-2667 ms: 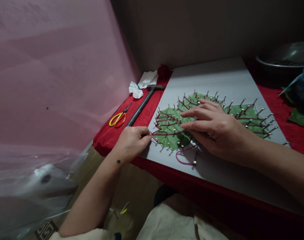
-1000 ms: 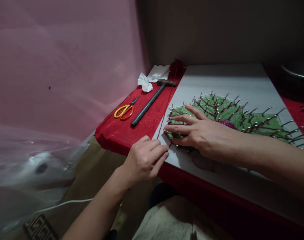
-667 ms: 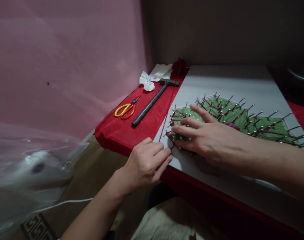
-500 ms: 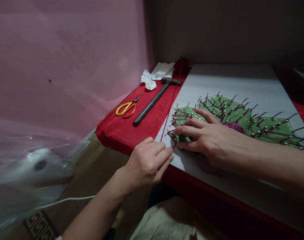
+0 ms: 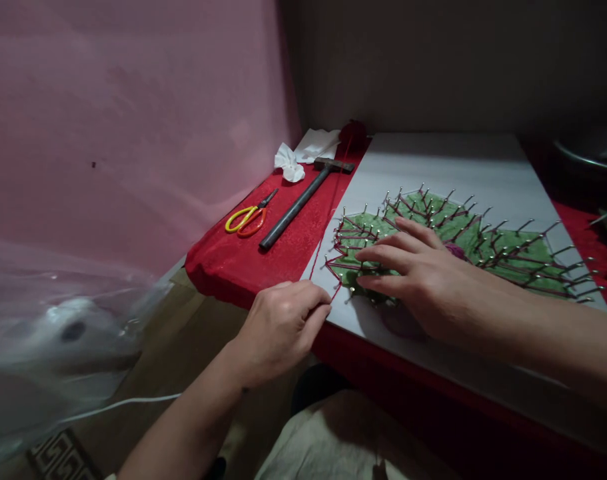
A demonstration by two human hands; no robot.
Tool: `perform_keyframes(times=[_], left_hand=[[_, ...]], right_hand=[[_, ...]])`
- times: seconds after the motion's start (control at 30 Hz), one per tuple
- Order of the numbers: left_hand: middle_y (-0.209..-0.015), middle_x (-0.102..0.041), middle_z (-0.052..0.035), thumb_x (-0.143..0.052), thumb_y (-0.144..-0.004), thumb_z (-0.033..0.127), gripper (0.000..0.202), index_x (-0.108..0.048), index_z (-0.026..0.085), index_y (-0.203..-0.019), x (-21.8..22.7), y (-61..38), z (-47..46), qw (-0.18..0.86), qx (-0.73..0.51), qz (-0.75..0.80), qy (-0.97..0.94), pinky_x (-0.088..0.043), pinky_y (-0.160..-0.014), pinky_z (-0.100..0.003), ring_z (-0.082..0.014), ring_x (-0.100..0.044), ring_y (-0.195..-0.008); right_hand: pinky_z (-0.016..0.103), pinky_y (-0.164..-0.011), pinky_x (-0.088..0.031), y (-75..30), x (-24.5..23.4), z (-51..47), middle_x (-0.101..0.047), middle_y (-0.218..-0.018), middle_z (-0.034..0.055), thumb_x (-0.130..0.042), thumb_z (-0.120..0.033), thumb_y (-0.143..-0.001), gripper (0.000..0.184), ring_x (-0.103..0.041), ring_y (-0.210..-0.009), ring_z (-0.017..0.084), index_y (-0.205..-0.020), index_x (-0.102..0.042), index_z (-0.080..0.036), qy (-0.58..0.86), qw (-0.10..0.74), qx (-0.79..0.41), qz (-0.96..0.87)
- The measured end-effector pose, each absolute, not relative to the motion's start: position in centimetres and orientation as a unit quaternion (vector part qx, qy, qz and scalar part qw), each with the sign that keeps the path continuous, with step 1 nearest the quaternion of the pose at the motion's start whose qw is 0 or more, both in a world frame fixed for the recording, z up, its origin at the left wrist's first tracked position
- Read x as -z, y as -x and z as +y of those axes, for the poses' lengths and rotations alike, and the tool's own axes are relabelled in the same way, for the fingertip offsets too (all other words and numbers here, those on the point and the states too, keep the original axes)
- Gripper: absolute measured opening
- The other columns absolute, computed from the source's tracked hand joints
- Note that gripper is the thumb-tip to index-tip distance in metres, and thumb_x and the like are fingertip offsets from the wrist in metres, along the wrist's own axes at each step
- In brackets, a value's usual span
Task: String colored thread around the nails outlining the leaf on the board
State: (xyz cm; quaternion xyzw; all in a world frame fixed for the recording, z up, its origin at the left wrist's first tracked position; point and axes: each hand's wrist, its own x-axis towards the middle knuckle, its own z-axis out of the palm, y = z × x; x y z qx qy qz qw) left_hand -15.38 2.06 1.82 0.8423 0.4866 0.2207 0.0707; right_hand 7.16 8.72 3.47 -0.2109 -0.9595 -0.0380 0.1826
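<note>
Pinched in my left hand (image 5: 288, 317) is red yarn (image 5: 314, 257), at the near left edge of a white board (image 5: 448, 160). One length runs from my fingers to a nail at the tip of a green leaf-shaped area (image 5: 518, 250); another leads back toward a dark red yarn ball (image 5: 353, 132). Several nails stand around and inside the green area, with dark red yarn zigzagging between them. My right hand (image 5: 413, 270) rests over its left part, fingers spread, holding nothing that I can see. A purple bundle of yarn (image 5: 454, 251) shows partly behind it.
On the red cloth (image 5: 223, 270) left of the board lie a hammer (image 5: 298, 207) and yellow-and-orange-handled scissors (image 5: 247, 219). White crumpled paper (image 5: 289, 163) is behind them. A metal bowl (image 5: 590, 150) sits at the far right. A pink sheet (image 5: 133, 133) hangs at the left.
My left hand has pulled slightly down and left, drawing the yarn from the nail. My right fingers have moved back from the leaf's left edge. The view has shifted a little right.
</note>
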Motion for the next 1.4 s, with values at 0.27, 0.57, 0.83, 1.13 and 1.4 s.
perform_keyframes(times=[0.27,0.57,0.83,1.13,1.4], left_hand=[[-0.072,-0.063,0.0,-0.051,-0.086,0.016,0.013,-0.064,0.016,-0.082,-1.7,14.4,1.1,0.099,-0.237,0.511,-0.82,-0.043,-0.059,-0.022,-0.0103,-0.057,-0.064],[-0.072,-0.067,0.0037,-0.059,-0.081,0.02,0.012,-0.068,0.019,-0.089,-1.9,13.6,0.5,0.241,-0.26,0.572,-0.74,-0.043,-0.058,-0.017,-0.0068,-0.057,-0.061],[-0.058,-0.055,0.0059,-0.057,-0.082,0.019,0.008,-0.064,0.016,-0.078,-2.6,13.1,0.2,0.237,-0.229,0.595,-0.733,-0.038,-0.054,-0.016,-0.0047,-0.048,-0.053],[-0.075,-0.055,-0.0024,-0.046,-0.086,0.011,0.018,-0.061,0.015,-0.077,-3.7,12.1,1.3,0.049,-0.118,0.481,-0.867,-0.037,-0.06,-0.023,-0.0114,-0.049,-0.067],[-0.074,-0.053,-0.0038,-0.039,-0.092,0.018,0.028,-0.062,0.016,-0.078,-5.3,10.9,5.1,-0.185,-0.076,0.339,-0.919,-0.033,-0.06,-0.028,-0.0145,-0.042,-0.065]], right_hand=[[0.056,-0.106,-0.022,-8.1,-3.3,8.2,-0.06,-0.118,0.006,-0.056,-0.011,-0.072,0.031,-0.053,-0.107,0.026,-0.094,-0.07,-0.026,0.228,0.183,0.056,-0.955],[0.056,-0.104,-0.029,-9.7,-3.0,8.0,-0.062,-0.116,0.0087,-0.049,-0.008,-0.078,0.032,-0.055,-0.107,0.025,-0.097,-0.071,-0.024,0.236,0.243,0.05,-0.94],[0.055,-0.106,-0.029,-11.0,-2.2,8.0,-0.063,-0.112,0.0085,-0.046,-0.008,-0.083,0.03,-0.057,-0.106,0.023,-0.093,-0.071,-0.022,0.244,0.316,0.035,-0.916],[0.056,-0.105,-0.03,-11.2,-2.1,7.9,-0.064,-0.109,0.0096,-0.045,-0.008,-0.082,0.03,-0.057,-0.105,0.023,-0.091,-0.071,-0.021,0.256,0.324,0.046,-0.91],[0.056,-0.105,-0.029,-11.4,-2.1,8.0,-0.063,-0.111,0.0101,-0.049,-0.007,-0.079,0.029,-0.055,-0.105,0.024,-0.092,-0.071,-0.02,0.259,0.329,0.056,-0.907]])
